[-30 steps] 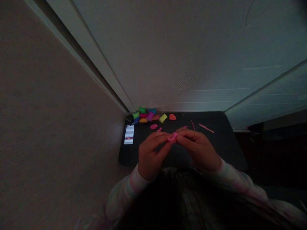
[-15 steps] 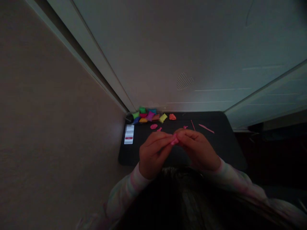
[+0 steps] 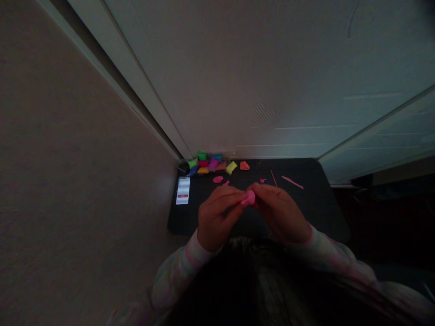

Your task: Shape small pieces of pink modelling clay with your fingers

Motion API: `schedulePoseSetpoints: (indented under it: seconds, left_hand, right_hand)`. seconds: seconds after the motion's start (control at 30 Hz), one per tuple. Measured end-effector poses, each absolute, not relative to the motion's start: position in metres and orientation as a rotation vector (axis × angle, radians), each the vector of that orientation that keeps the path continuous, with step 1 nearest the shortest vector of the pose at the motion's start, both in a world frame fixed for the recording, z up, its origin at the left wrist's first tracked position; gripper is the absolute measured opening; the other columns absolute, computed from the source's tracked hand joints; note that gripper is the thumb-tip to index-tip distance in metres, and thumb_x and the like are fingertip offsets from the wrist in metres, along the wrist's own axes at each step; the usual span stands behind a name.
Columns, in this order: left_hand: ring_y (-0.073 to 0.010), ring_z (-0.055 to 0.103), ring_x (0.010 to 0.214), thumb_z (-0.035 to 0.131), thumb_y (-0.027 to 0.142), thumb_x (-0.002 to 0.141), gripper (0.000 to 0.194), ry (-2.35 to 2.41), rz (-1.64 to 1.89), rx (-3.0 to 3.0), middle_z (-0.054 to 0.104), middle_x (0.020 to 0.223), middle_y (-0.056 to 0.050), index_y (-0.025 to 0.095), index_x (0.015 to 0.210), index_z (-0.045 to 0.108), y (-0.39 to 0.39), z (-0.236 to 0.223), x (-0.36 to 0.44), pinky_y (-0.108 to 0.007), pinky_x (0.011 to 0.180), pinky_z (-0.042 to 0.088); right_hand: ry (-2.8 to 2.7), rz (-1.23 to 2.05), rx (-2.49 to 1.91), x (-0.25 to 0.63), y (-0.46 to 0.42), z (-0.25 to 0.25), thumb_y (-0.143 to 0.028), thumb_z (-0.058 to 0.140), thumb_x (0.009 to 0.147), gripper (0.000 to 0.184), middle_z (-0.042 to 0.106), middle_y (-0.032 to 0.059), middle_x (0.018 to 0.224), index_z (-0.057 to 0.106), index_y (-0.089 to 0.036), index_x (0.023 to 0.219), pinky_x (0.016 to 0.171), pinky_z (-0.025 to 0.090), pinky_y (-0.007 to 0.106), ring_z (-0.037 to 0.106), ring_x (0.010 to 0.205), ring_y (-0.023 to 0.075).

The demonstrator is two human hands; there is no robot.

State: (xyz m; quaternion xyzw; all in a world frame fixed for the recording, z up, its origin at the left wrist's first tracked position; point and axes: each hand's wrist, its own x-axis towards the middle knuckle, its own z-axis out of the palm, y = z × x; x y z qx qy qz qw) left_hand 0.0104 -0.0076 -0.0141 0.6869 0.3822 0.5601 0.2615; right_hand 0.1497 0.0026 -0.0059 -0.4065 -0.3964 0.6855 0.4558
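A small lump of pink clay [image 3: 250, 197] is pinched between the fingertips of both hands above a black table [image 3: 316, 203]. My left hand [image 3: 217, 217] closes on it from the left, my right hand [image 3: 280, 213] from the right. Both wear pale long sleeves. More small pink clay bits [image 3: 218, 179] lie on the table just beyond my hands.
Several bright clay packets [image 3: 207, 163] and an orange lump [image 3: 244, 165] sit at the table's far left corner. A lit phone [image 3: 182, 190] lies at the left edge. Two thin pink tools [image 3: 291, 182] lie at the far right. A white door stands behind.
The pink clay has been turned and pressed between my fingertips and now shows a rounder face. Both hands stay in place.
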Motion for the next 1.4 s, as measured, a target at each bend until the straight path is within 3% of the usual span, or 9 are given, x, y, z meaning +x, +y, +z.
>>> schedulePoseSetpoints:
  seconds: [0.07, 0.2, 0.27, 0.5, 0.67, 0.83, 1.1, 1.3, 1.4]
  left_hand:
    - [-0.0115, 0.061, 0.078, 0.064, 0.011, 0.072, 0.015, 1.092, 1.512, 1.614, 0.066, 0.082, -0.001, 0.021, 0.083, 0.066, -0.007, -0.018, 0.012, -0.025, 0.073, 0.049]
    - [-0.0094, 0.060, 0.076, 0.066, 0.018, 0.072, 0.007, 1.022, 1.508, 1.121, 0.064, 0.079, 0.002, 0.022, 0.077, 0.066, -0.005, -0.025, 0.018, -0.021, 0.070, 0.048]
    - [-0.0074, 0.059, 0.075, 0.068, 0.016, 0.070, 0.009, 0.968, 1.513, 1.055, 0.063, 0.077, 0.004, 0.023, 0.075, 0.066, -0.004, -0.026, 0.020, -0.019, 0.072, 0.047]
    - [-0.0111, 0.059, 0.080, 0.072, 0.017, 0.063, 0.018, 1.037, 1.498, 1.215, 0.064, 0.080, 0.001, 0.025, 0.079, 0.070, -0.004, -0.018, 0.014, -0.022, 0.073, 0.048]
    - [-0.0122, 0.060, 0.078, 0.068, 0.016, 0.069, 0.015, 1.166, 1.486, 1.475, 0.065, 0.082, -0.001, 0.025, 0.081, 0.071, -0.005, -0.013, 0.011, -0.029, 0.080, 0.047]
    - [-0.0124, 0.060, 0.076, 0.067, 0.015, 0.070, 0.016, 1.172, 1.566, 1.614, 0.066, 0.079, 0.000, 0.025, 0.081, 0.070, -0.006, -0.016, 0.013, -0.028, 0.075, 0.049]
    - [-0.0101, 0.061, 0.074, 0.066, 0.010, 0.070, 0.017, 1.095, 1.593, 1.589, 0.066, 0.078, 0.001, 0.024, 0.080, 0.069, -0.006, -0.013, 0.015, -0.023, 0.069, 0.050]
    - [-0.0112, 0.061, 0.073, 0.066, 0.015, 0.072, 0.014, 1.115, 1.580, 1.600, 0.066, 0.078, 0.000, 0.023, 0.082, 0.069, -0.007, -0.015, 0.015, -0.024, 0.068, 0.050]
    - [-0.0115, 0.060, 0.074, 0.065, 0.013, 0.072, 0.015, 1.075, 1.588, 1.685, 0.066, 0.079, 0.000, 0.023, 0.083, 0.069, -0.007, -0.016, 0.015, -0.025, 0.069, 0.050]
  right_hand:
    - [-1.019, 1.655, -0.986, 0.149, 0.002, -0.006, -0.038, 0.049, 0.083, 0.033, 0.047, -0.0013, 0.060, 0.055, -0.020, 0.056, 0.063, 0.036, 0.027, 0.043, 0.063, 0.0132]
    - [-1.195, 1.476, -0.968, 0.147, 0.001, -0.004, -0.031, 0.062, 0.075, 0.010, 0.056, -0.0009, 0.073, 0.064, -0.022, 0.073, 0.068, 0.039, 0.027, 0.050, 0.072, 0.0141]
    - [-1.249, 1.385, -1.015, 0.146, 0.001, -0.004, -0.028, 0.067, 0.071, 0.008, 0.057, -0.0011, 0.073, 0.065, -0.023, 0.077, 0.067, 0.040, 0.026, 0.051, 0.071, 0.0138]
    - [-1.263, 1.423, -1.046, 0.148, 0.002, -0.006, -0.029, 0.065, 0.072, 0.007, 0.061, -0.0002, 0.072, 0.066, -0.022, 0.073, 0.067, 0.043, 0.027, 0.055, 0.070, 0.0139]
    - [-1.250, 1.400, -1.035, 0.148, 0.002, -0.006, -0.030, 0.062, 0.075, 0.009, 0.060, -0.0004, 0.072, 0.067, -0.022, 0.073, 0.069, 0.043, 0.026, 0.054, 0.072, 0.0135]
    - [-1.158, 1.488, -1.037, 0.145, 0.003, -0.006, -0.030, 0.068, 0.069, 0.010, 0.061, -0.0010, 0.070, 0.066, -0.022, 0.073, 0.068, 0.044, 0.027, 0.055, 0.070, 0.0137]
    - [-0.996, 1.628, -0.967, 0.144, 0.003, -0.006, -0.028, 0.064, 0.073, 0.010, 0.060, -0.0018, 0.068, 0.065, -0.021, 0.066, 0.069, 0.040, 0.027, 0.051, 0.069, 0.0125]
    - [-0.958, 1.646, -0.973, 0.144, 0.003, -0.006, -0.032, 0.059, 0.074, 0.022, 0.049, -0.0016, 0.061, 0.059, -0.019, 0.057, 0.064, 0.037, 0.027, 0.044, 0.063, 0.0128]
    - [-0.943, 1.648, -0.993, 0.144, 0.003, -0.006, -0.035, 0.062, 0.071, 0.020, 0.052, -0.0014, 0.061, 0.060, -0.019, 0.059, 0.064, 0.038, 0.027, 0.045, 0.063, 0.0128]
